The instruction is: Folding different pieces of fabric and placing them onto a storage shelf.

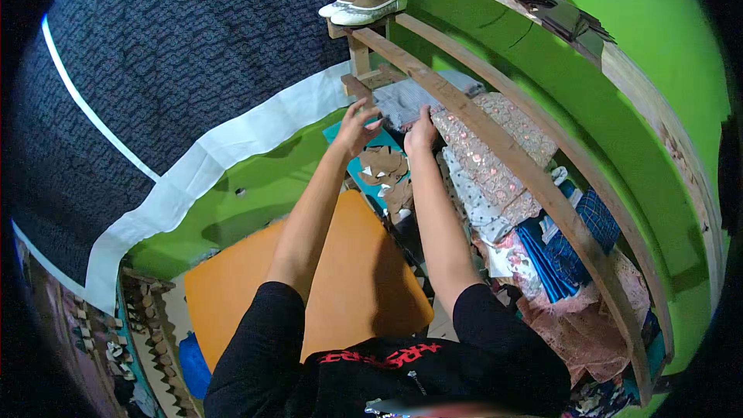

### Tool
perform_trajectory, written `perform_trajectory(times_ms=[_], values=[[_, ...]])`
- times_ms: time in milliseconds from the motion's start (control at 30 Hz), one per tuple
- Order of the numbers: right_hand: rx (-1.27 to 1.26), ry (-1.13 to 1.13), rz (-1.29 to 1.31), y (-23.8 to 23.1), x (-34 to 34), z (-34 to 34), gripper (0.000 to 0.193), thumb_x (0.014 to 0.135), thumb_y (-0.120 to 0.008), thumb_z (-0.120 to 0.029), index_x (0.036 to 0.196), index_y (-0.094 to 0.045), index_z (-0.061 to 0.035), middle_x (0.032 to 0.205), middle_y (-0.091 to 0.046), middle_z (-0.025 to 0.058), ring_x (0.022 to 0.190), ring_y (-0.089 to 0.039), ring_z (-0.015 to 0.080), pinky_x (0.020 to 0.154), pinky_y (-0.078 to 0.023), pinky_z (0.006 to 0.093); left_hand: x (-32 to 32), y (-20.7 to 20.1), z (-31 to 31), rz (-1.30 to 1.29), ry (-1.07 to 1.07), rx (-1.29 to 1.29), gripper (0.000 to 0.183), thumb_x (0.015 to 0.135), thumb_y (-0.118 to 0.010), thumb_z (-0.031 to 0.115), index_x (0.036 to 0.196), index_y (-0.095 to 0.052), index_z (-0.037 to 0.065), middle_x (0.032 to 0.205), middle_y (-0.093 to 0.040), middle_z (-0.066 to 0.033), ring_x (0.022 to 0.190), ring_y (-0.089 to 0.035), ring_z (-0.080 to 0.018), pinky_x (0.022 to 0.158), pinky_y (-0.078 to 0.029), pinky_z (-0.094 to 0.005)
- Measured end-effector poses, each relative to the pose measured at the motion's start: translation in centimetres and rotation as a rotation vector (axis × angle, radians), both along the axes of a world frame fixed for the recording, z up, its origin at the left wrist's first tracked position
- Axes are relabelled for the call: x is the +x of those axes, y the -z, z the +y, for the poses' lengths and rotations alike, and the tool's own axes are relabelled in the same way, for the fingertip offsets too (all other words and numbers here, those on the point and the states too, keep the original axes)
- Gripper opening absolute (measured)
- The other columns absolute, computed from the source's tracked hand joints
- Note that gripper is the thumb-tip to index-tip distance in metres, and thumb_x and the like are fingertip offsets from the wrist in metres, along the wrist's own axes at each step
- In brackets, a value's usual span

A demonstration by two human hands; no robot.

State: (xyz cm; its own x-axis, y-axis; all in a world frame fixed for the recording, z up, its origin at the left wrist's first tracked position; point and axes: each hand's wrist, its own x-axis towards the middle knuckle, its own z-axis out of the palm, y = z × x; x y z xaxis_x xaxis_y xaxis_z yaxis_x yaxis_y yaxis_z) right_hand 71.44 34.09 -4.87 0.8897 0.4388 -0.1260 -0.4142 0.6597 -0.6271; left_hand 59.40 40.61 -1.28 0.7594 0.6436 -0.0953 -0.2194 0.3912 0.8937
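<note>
A folded grey cloth (406, 101) lies on the wooden rack at the far end of my reach. My right hand (420, 133) is closed at its near edge, and the cloth appears pinched between the fingers and thumb. My left hand (358, 130) is held just left of the cloth, with its fingers apart and curved and nothing in them. Beside the grey cloth, to the right, is a beige sequined fabric (499, 143). Below my hands, brown cut pieces (383, 166) rest on a teal surface (354, 166).
Wooden rails (495, 135) run along the rack over several fabrics, including blue pleated cloth (542, 259) and pink lace (580, 333). White shoes (368, 8) stand on the upper shelf. An orange tabletop (333, 263) is beneath my arms. A dark patterned curtain (209, 46) hangs left.
</note>
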Motion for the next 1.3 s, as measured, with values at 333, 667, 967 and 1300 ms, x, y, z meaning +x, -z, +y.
perform_trajectory(times_ms=[333,667,967,1300], values=[[-0.023,0.056,0.005,-1.8,1.4,-1.1,0.046,0.089,-0.031,-0.037,0.121,-0.036,-0.0033,0.119,-0.043,0.0091,0.108,-0.042,0.0211,0.089,-0.033,0.0354,7.1,2.5,-1.7,-0.041,-0.008,-0.024,0.058,0.072,-0.062,0.013,0.12,-0.031,0.012,0.098,-0.051,-0.0084,0.077,-0.054,-0.0193,0.063,-0.049,-0.0314],[-0.72,0.754,-0.594,-1.2,-4.3,-2.6,0.054,0.068,-0.056,0.0,0.115,-0.031,0.0108,0.122,-0.028,0.0274,0.114,-0.025,0.0363,0.095,-0.018,0.0437,6.6,3.4,-2.5,-0.082,0.114,0.091,0.045,0.078,-0.054,0.007,0.121,-0.04,0.006,0.109,-0.049,-0.0042,0.092,-0.049,-0.0177,0.079,-0.041,-0.0302],[-0.651,0.177,-1.071,10.5,-16.2,-8.8,0.044,0.07,-0.057,-0.006,0.108,-0.035,0.0009,0.108,-0.034,0.0194,0.103,-0.032,0.0338,0.088,-0.025,0.0419,-9.4,9.5,-6.6,0.123,0.041,-0.15,0.037,0.08,-0.051,0.033,0.111,-0.043,0.013,0.105,-0.05,-0.0024,0.085,-0.05,-0.0167,0.077,-0.041,-0.0345],[-0.628,-0.715,-1.448,17.9,-34.8,-16.9,0.033,0.066,-0.055,-0.003,0.097,-0.047,-0.0054,0.1,-0.04,0.015,0.097,-0.038,0.0306,0.085,-0.032,0.0384,-37.1,18.0,-18.5,0.251,-0.539,-0.581,0.028,0.08,-0.051,0.035,0.098,-0.045,0.014,0.082,-0.054,-0.0025,0.072,-0.057,-0.0186,0.062,-0.046,-0.0309]])
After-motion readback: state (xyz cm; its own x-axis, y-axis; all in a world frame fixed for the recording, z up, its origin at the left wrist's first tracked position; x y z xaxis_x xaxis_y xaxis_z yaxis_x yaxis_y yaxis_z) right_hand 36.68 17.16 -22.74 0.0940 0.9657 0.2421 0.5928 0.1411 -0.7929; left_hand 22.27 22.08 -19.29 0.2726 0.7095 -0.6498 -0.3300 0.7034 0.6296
